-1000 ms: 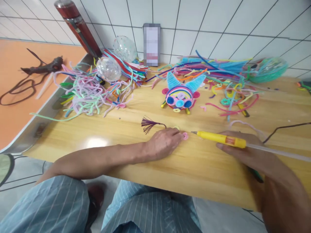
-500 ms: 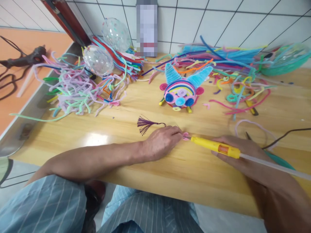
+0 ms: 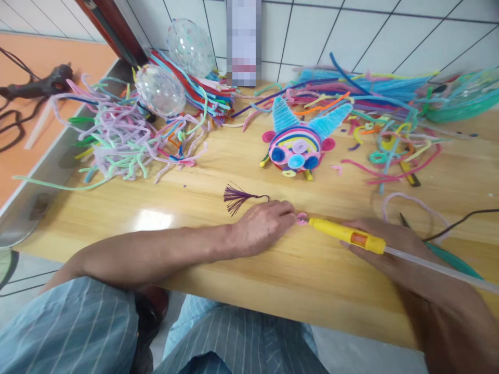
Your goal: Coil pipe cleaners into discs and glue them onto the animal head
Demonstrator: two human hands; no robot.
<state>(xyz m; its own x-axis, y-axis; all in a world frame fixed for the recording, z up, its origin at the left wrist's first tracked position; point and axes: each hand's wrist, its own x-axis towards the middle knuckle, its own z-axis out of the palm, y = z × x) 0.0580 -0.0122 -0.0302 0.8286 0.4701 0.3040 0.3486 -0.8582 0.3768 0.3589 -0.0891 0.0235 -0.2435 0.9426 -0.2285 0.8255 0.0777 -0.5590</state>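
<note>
My right hand (image 3: 374, 244) is wrapped round a yellow hot glue gun (image 3: 346, 234), slim like a pen, with a clear glue stick (image 3: 429, 266) trailing out of its back. Its metal nozzle points left and meets a small pink pipe-cleaner coil (image 3: 301, 218) on the table. My left hand (image 3: 265, 226) lies low on the wood, its fingers pinched at the coil's left edge; the fingertips are partly hidden. A dark purple tassel (image 3: 237, 199) lies just beyond this hand, its cord running to the knuckles. Farther back stands a horned pipe-cleaner mask-like figure (image 3: 296, 148).
A tangle of lilac and green pipe cleaners (image 3: 117, 135) lies at left beside clear plastic balls (image 3: 159, 91). Bundled pipe cleaners (image 3: 362, 88) line the tiled wall. Scraps and coils (image 3: 384, 156) lie at right. A black glue gun (image 3: 42, 85) rests on the orange surface.
The view has shifted slightly, so everything on the table appears a little to the right. Both hands keep their places at the pink coil, with the nozzle still against it.
</note>
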